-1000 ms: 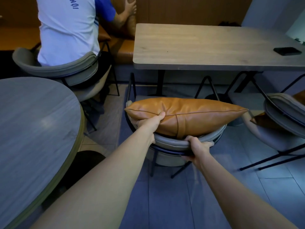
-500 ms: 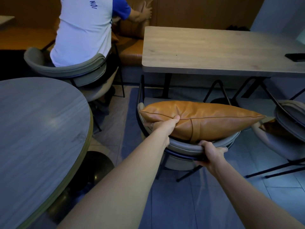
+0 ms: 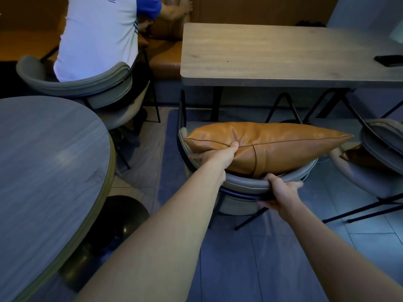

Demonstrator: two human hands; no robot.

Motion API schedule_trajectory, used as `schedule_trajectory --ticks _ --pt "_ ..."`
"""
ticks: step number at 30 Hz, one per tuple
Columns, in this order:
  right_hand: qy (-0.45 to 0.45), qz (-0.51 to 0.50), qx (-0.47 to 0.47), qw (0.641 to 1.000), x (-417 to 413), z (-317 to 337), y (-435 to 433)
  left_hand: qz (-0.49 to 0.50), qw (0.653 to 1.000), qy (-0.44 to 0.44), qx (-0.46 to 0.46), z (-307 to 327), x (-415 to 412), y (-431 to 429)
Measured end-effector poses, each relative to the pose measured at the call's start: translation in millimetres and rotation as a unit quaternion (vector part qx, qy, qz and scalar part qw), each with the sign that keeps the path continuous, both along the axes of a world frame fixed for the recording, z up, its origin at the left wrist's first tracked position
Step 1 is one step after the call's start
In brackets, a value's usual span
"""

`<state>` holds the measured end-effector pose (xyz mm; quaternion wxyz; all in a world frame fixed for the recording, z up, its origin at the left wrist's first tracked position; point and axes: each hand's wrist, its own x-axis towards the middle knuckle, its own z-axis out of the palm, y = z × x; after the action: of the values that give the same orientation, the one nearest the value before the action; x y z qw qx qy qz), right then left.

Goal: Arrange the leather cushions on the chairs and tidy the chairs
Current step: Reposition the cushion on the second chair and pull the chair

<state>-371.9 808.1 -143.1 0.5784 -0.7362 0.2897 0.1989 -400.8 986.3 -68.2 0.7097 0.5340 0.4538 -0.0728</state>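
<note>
Head view: tan leather cushion (image 3: 272,144) lies lengthwise across the curved backrest of the grey chair (image 3: 246,184), centre frame, just near of the rectangular desk (image 3: 283,53). It's perched on the backrest top, not down on the seat; seat mostly hidden under it.

Left hand (image 3: 218,154) is closed on the cushion's left-near edge, thumb on top at the seam, fingers underneath. Right hand (image 3: 281,190) is wrapped around the backrest rim, thumb over the top, fingers under, just below the cushion's bottom edge.

Step in hand, as I read it: seating the cushion on this chair while steadying or shifting the chair by its back.

Next move likely calls for dropping the cushion forward onto the seat, upright against the backrest, then pushing the chair in under the desk. Watch the chair legs against the desk's frame.

Second grey chair (image 3: 379,149) on the right has another tan cushion (image 3: 357,156) on its seat. Another person (image 3: 98,35) sits far left at the bench. Round desk (image 3: 43,171) near left; dark phone-like item (image 3: 389,60) on the far-right desk.
</note>
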Motion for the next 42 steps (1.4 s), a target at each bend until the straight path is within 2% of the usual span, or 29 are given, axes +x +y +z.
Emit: schedule_trajectory --ticks 30,37,42 --pt "0.023 0.019 -0.047 0.998 9.9 -0.3 -0.6 -0.003 0.999 0.05 0.0 -4.8 5.1 0.4" --pt "0.021 0.048 -0.05 0.997 4.0 8.7 -5.9 -0.003 0.999 0.032 -0.001 -8.3 2.6 -0.9" --pt "0.025 0.031 -0.016 0.999 -3.7 15.4 -6.0 -0.011 1.0 -0.011 -0.015 -9.7 -6.9 2.8"
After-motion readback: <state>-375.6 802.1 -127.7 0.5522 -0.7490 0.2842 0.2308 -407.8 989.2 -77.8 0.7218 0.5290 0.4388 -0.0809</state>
